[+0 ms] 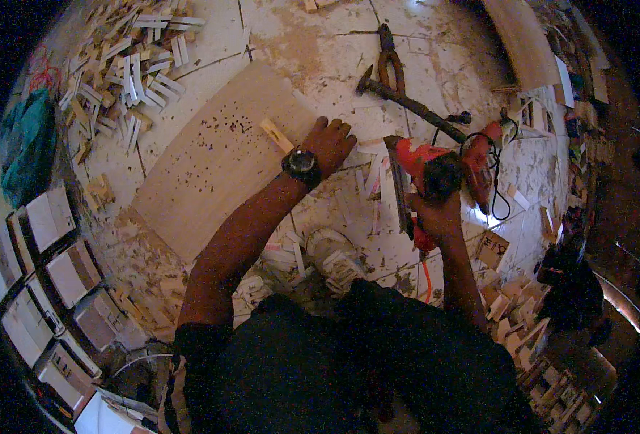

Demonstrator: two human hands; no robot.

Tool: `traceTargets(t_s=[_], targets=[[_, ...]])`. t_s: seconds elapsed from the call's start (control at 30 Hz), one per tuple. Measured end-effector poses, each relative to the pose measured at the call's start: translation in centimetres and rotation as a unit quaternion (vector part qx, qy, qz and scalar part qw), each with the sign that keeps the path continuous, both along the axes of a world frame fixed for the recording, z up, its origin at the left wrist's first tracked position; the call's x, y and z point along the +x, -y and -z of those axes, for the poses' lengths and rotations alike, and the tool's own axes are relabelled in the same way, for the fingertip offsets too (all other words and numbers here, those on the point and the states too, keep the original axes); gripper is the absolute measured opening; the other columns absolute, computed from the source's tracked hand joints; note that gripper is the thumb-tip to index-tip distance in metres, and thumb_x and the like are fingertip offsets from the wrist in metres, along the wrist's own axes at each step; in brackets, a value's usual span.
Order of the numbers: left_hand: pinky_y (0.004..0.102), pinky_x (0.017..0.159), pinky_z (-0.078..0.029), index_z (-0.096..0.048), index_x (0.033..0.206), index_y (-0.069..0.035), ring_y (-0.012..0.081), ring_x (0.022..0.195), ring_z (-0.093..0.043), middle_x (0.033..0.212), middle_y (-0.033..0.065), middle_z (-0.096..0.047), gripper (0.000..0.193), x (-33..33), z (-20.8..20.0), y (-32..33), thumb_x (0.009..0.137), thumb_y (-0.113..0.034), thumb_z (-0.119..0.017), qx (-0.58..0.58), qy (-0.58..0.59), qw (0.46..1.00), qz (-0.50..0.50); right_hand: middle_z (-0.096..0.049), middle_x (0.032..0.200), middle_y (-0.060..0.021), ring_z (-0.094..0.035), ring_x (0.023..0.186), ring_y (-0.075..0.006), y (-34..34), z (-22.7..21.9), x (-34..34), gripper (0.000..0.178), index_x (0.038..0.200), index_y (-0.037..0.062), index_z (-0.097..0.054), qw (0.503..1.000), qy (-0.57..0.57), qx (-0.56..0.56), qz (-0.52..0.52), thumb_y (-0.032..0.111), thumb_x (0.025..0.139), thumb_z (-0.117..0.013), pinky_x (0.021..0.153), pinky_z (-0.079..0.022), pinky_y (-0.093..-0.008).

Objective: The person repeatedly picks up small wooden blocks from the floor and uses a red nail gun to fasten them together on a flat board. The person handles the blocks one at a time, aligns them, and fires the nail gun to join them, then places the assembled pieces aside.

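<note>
My right hand (435,215) is wrapped round the handle of a red and black nail gun (422,160). Its long magazine points away from me, and an orange hose (427,278) trails from its lower end. My left hand (328,145), with a dark watch (302,165) on the wrist, is palm down at the right edge of a thin brown board (211,159). The left fingers are slightly apart; what lies under the palm is hidden. A short wooden block (276,135) rests on the board beside that wrist. Many small dark bits are scattered across the board.
Beyond the nail gun lie a hammer (414,107) and pincers (388,61). Another red power tool (481,163) with a black cord sits to its right. Wooden pieces are heaped at far left (135,72) and near right (519,315). Framed panels (48,217) stand at left, near a green bag (29,145).
</note>
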State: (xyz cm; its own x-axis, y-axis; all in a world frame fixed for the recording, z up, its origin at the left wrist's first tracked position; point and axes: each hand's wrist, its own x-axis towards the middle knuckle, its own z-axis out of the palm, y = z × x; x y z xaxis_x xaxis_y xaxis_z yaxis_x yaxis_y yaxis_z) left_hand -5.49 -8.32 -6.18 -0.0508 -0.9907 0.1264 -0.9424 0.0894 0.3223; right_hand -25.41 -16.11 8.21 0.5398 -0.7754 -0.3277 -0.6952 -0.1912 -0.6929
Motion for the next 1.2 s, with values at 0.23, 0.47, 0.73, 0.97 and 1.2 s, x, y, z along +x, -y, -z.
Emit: traceTargets(t_s=[0.23,0.47,0.73,0.97,1.2], targets=[[0.0420,0.080,-0.042,-0.059,0.087,-0.008,0.0270,0.089,-0.057,0.089,0.0112,-0.061,0.012,-1.4,-0.8,-1.0,0.078,-0.012,-0.053,0.064,-0.139,0.986,-0.061,-0.057,0.091,-0.0034,-0.055,0.079,-0.0159,0.6,-0.2,1.4,0.043,0.103,0.0038,-0.053,0.977,0.009,-0.142,-0.159,0.008,0.063,-0.068,0.073,-0.047,-0.0319],[0.0265,0.059,-0.048,-0.060,0.097,0.000,0.0126,0.063,-0.058,0.077,0.0067,-0.063,0.018,3.8,-1.5,-10.9,0.084,-0.012,-0.058,-0.037,-0.492,0.768,-0.408,-0.057,0.089,-0.0016,-0.054,0.079,-0.0135,-1.6,-0.3,4.2,0.037,0.100,0.0042,-0.055,0.995,0.033,0.064,-0.065,0.007,0.064,-0.067,0.072,-0.047,-0.0307],[0.0253,0.056,-0.047,-0.063,0.097,0.001,0.0103,0.061,-0.056,0.077,0.0047,-0.064,0.021,6.0,0.0,-11.6,0.083,-0.015,-0.062,-0.006,-0.626,0.636,-0.452,-0.065,0.091,-0.0105,-0.062,0.082,-0.0219,-4.8,0.9,9.5,0.032,0.099,0.0034,-0.059,0.980,0.083,0.073,-0.163,0.011,0.068,-0.066,0.075,-0.048,-0.0347],[0.0273,0.061,-0.049,-0.066,0.096,0.000,0.0124,0.068,-0.060,0.079,0.0069,-0.066,0.023,6.9,0.5,-12.7,0.082,-0.018,-0.063,0.026,-0.578,0.684,-0.444,-0.066,0.085,-0.0113,-0.063,0.077,-0.0235,-5.8,0.5,12.8,0.029,0.094,0.0032,-0.060,0.979,-0.029,0.103,-0.175,0.011,0.067,-0.067,0.072,-0.050,-0.0356],[0.0280,0.063,-0.049,-0.067,0.094,-0.001,0.0132,0.069,-0.061,0.078,0.0080,-0.067,0.024,6.9,1.7,-12.7,0.080,-0.020,-0.064,-0.032,-0.577,0.695,-0.427,-0.065,0.083,-0.0128,-0.063,0.074,-0.0246,-6.3,1.7,13.9,0.026,0.091,0.0031,-0.060,0.979,-0.017,0.028,-0.201,0.015,0.068,-0.067,0.069,-0.050,-0.0357]])
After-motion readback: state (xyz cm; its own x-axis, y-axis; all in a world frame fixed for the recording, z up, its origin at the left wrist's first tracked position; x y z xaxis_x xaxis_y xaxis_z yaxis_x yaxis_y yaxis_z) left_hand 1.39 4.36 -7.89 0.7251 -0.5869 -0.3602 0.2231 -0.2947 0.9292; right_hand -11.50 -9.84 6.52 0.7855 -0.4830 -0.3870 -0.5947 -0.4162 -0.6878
